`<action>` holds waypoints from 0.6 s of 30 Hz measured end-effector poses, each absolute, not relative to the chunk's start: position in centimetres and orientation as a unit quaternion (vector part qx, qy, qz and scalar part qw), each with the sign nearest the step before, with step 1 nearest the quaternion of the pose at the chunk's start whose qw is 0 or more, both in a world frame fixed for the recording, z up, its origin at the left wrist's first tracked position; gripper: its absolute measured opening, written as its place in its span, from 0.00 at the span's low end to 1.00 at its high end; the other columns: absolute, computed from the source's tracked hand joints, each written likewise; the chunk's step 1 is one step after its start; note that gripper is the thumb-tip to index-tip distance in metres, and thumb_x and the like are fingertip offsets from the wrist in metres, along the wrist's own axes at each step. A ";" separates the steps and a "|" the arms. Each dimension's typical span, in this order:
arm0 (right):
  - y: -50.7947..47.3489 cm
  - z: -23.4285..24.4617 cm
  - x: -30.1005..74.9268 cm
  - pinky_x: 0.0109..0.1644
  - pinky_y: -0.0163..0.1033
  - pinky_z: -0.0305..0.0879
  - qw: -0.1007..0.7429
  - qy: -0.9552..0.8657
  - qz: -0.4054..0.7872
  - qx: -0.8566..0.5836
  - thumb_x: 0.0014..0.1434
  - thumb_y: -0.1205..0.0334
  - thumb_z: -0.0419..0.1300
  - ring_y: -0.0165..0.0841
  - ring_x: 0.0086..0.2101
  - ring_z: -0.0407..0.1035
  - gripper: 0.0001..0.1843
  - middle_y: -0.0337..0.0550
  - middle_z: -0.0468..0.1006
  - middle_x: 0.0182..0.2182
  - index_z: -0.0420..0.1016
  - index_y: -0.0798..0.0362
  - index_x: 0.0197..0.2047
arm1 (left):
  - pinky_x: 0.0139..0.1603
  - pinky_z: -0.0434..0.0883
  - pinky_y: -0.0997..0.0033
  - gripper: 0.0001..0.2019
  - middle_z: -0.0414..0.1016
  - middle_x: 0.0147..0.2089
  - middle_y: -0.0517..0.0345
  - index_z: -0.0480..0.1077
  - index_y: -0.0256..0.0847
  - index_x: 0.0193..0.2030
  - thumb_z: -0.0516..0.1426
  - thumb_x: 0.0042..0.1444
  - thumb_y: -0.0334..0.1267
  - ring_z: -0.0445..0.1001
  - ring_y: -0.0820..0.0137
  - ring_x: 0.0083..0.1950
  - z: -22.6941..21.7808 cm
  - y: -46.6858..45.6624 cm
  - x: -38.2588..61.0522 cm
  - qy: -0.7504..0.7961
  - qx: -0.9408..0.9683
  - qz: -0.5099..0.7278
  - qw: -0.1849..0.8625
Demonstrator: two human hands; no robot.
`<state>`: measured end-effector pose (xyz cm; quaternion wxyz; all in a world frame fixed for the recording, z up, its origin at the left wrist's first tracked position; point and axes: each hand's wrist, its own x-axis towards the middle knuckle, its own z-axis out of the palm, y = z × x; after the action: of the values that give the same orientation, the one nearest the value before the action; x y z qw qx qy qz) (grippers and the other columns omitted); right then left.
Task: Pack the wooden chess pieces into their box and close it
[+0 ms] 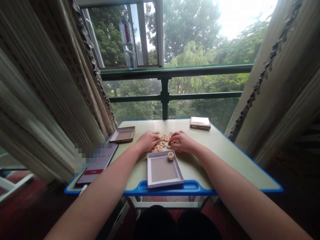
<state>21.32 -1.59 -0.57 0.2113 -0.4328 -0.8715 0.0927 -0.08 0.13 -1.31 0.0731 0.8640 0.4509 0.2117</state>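
Several round wooden Chinese chess pieces [163, 144] with red and dark characters lie in a loose cluster on the pale table. My left hand [147, 141] rests at the cluster's left side, its fingers curved loosely over the nearest pieces. From the right, my right hand [183, 141] reaches in with fingers apart, the tips at a piece; some pieces are partly hidden beneath it. Just in front of both hands is a shallow white-rimmed box tray [149, 170] with a grey-brown bottom. One piece [170, 155] sits at its far right corner.
A brown-edged box lid [123, 134] lies at the table's left, with a tablet [100, 164] nearer me. At the back right is a small flat box [200, 122]. The table's blue edge [250, 156] borders curtains [260, 83]. A plastic bottle [128, 43] stands by the window.
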 end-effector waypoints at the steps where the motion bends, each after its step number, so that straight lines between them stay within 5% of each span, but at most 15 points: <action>1: -1.6 -0.5 21.3 0.51 0.43 0.54 0.208 -0.872 0.096 -0.432 0.49 0.63 0.58 0.37 0.42 0.61 0.09 0.43 0.73 0.39 0.79 0.47 0.33 | 0.49 0.64 0.66 0.14 0.74 0.40 0.51 0.76 0.41 0.39 0.52 0.53 0.42 0.69 0.64 0.45 -1.3 0.1 0.0 0.451 0.863 0.218 0.072; 6: -1.7 -0.4 21.3 0.49 0.43 0.55 0.203 -0.866 0.094 -0.448 0.46 0.59 0.61 0.39 0.43 0.61 0.09 0.45 0.72 0.40 0.79 0.48 0.33 | 0.54 0.61 0.64 0.13 0.73 0.41 0.52 0.77 0.43 0.37 0.57 0.47 0.45 0.65 0.61 0.52 -0.9 -0.5 0.5 0.427 0.870 0.227 0.096; 12: -1.4 -0.7 21.2 0.48 0.42 0.56 0.212 -0.863 0.081 -0.451 0.46 0.54 0.62 0.38 0.42 0.61 0.11 0.46 0.72 0.38 0.79 0.50 0.31 | 0.51 0.62 0.61 0.11 0.74 0.39 0.52 0.77 0.44 0.35 0.56 0.49 0.43 0.66 0.60 0.47 -1.0 -0.5 0.7 0.435 0.873 0.209 0.076; 18: -1.3 -0.6 21.4 0.50 0.41 0.56 0.225 -0.851 0.075 -0.468 0.50 0.61 0.57 0.37 0.42 0.62 0.10 0.45 0.72 0.40 0.78 0.50 0.36 | 0.52 0.63 0.65 0.10 0.74 0.41 0.53 0.76 0.42 0.37 0.54 0.51 0.35 0.68 0.65 0.47 -1.5 -0.3 0.8 0.418 0.876 0.222 0.096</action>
<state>21.44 -1.26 -0.56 0.2247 -0.4678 -0.8515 0.0751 0.81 -0.32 -1.51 0.0963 0.8758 0.4178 0.2218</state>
